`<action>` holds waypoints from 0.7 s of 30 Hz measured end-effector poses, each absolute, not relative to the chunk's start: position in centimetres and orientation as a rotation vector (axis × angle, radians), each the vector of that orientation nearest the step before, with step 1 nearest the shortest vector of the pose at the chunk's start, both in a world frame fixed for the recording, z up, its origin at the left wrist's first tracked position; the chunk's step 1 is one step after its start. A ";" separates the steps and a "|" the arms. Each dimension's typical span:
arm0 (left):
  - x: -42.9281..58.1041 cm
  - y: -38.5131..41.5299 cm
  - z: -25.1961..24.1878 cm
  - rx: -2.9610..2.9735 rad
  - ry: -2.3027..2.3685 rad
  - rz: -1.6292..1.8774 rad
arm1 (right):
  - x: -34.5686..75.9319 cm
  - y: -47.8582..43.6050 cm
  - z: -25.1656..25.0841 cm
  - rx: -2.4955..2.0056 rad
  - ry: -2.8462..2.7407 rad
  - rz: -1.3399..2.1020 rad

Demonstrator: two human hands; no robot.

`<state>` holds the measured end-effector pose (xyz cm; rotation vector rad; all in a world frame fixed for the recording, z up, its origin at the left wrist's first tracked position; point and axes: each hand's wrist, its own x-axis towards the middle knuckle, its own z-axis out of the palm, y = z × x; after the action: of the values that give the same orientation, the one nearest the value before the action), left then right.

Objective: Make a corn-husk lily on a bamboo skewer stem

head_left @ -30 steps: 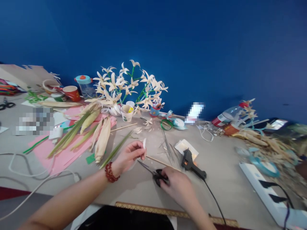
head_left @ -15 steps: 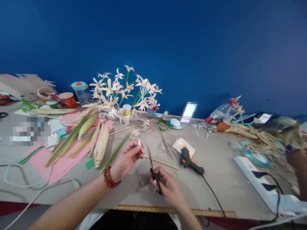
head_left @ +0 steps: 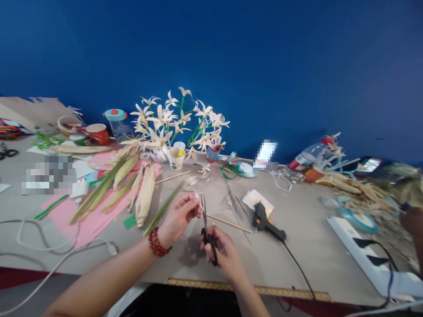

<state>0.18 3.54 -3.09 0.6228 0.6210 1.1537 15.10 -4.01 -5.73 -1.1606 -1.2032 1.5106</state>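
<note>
My left hand, with a red bead bracelet at the wrist, pinches a small pale strip that looks like corn husk. My fingers hide most of it. My right hand grips black-handled scissors, blades pointing up and a little apart. The blades are right by the fingertips and the pale strip; whether they touch it I cannot tell. Behind the hands lie thin wires, a wooden stick and pale scraps. A black glue gun rests to the right.
Husk flowers on green stems stand at the back near a paper cup. Corn husks lie on pink paper at left. On the right are a white power strip, husk scraps and another person's hand.
The scissors have moved in toward my left hand, and their blades are now beside the pale strip. My left hand still pinches it. The whole view has shifted slightly.
</note>
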 end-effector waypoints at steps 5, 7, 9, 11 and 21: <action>0.1 3.6 -3.1 0.644 0.672 1.148 | 15.1 -3.9 -5.7 -1.199 -1.205 1.505; 0.1 3.6 -3.2 0.648 0.681 1.148 | 15.2 -3.8 -5.6 -1.217 -1.205 1.502; 0.0 3.7 -3.2 0.652 0.687 1.145 | 15.2 -3.8 -5.5 -1.239 -1.214 1.499; 0.0 3.7 -3.2 0.654 0.689 1.137 | 15.2 -3.8 -5.5 -1.264 -1.215 1.495; 0.3 3.5 -3.0 0.640 0.658 1.103 | 15.2 -3.8 -5.6 -1.269 -1.092 1.341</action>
<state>0.26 3.50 -3.04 0.6396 0.6584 1.1030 15.22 -3.76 -5.60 -1.2693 -1.0918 1.3407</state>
